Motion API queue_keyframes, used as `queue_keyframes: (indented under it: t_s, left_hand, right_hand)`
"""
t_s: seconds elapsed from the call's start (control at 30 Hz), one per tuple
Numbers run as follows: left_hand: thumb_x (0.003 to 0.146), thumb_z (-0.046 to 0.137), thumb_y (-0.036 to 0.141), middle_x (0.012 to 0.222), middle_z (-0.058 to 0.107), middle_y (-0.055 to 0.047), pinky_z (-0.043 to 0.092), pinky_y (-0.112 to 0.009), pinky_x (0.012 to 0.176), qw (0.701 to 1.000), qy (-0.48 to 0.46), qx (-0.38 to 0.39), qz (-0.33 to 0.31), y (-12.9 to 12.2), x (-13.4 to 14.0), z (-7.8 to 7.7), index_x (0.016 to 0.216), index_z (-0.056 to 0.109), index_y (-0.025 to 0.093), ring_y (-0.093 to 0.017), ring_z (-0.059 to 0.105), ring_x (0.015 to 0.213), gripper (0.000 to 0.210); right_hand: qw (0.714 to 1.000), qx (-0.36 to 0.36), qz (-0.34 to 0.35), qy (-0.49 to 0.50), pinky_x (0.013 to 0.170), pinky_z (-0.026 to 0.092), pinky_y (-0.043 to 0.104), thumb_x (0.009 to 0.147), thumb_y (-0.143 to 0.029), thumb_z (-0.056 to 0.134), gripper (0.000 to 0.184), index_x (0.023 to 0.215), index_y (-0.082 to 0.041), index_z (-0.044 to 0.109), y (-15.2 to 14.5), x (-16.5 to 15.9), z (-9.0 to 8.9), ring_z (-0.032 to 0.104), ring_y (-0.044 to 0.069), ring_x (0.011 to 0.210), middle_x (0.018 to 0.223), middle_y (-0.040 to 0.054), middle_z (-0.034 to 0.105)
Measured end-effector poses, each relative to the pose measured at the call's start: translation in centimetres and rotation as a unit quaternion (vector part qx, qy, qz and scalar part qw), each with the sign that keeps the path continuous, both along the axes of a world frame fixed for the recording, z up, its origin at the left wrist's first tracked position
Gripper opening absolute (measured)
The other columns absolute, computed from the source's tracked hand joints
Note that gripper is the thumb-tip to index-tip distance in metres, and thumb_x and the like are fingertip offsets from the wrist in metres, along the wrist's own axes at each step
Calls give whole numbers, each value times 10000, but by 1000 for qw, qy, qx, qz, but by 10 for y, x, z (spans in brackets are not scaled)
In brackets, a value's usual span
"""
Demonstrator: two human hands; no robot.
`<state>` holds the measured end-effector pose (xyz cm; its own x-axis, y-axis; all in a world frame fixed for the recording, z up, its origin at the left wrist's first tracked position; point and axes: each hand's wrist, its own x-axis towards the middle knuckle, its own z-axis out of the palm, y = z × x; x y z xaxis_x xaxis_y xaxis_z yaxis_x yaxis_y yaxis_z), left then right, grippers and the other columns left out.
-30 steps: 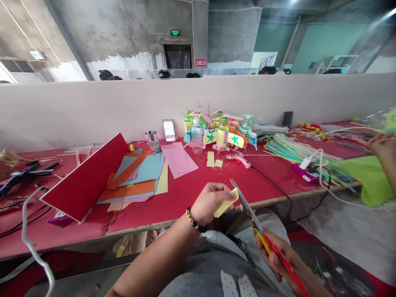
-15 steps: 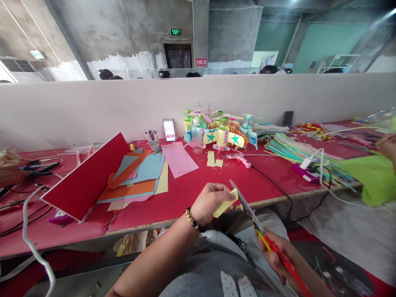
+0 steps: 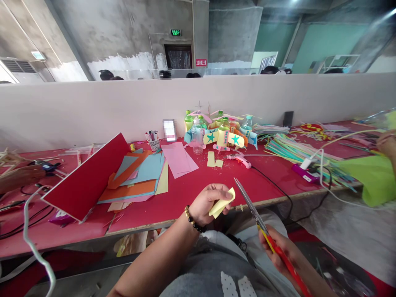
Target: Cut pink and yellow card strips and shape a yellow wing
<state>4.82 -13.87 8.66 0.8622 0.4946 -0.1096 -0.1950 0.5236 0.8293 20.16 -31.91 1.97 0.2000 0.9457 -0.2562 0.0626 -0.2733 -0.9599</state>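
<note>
My left hand (image 3: 208, 203) pinches a small piece of yellow paper (image 3: 223, 203) between thumb and fingers, just in front of the table edge. In my right hand (image 3: 280, 249) are scissors (image 3: 261, 225) with red and yellow handles, their blades nearly together and pointing up and away. The blade tips lie a little to the right of the paper, apart from it. A small yellow scrap (image 3: 241, 208) shows between the paper and the blades. Two cut yellow paper pieces (image 3: 210, 159) rest on the red table (image 3: 185, 192) beyond my hands.
Bottle airplanes (image 3: 223, 136) stand at the back. Before them lies a pink glue gun (image 3: 240, 159) with a black cord. Coloured sheets (image 3: 145, 171) and a leaning red board (image 3: 89, 177) are left; pipe cleaners (image 3: 293, 152) and a purple power strip (image 3: 305, 173) right. Other people's hands show at both sides.
The scissors have moved slightly right, away from the yellow paper. My left hand has drawn the paper a little left and tilted it. A yellow scrap drops below the blades.
</note>
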Motion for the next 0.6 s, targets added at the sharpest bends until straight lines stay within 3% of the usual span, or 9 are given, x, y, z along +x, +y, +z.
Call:
queue_keyframes:
  t_s: [0.27,0.6]
  left_hand:
    - [585,720,251,464,587,-7,345,-167,391,997,34,43,55,-4,1,1,580,569,137,-79,498,378,190]
    - [607,689,214,447,576,-6,342,-180,390,997,36,54,48,-4,1,0,557,572,136,-85,486,372,149]
  right_hand:
    - [995,43,40,-78,510,350,246,673,-527,609,330,740,-231,480,-7,-1,18,369,136,566,616,-29,393]
    - [999,-1,31,-30,448,266,224,668,-555,604,370,737,-231,440,-3,-6,21,273,94,508,626,-45,350]
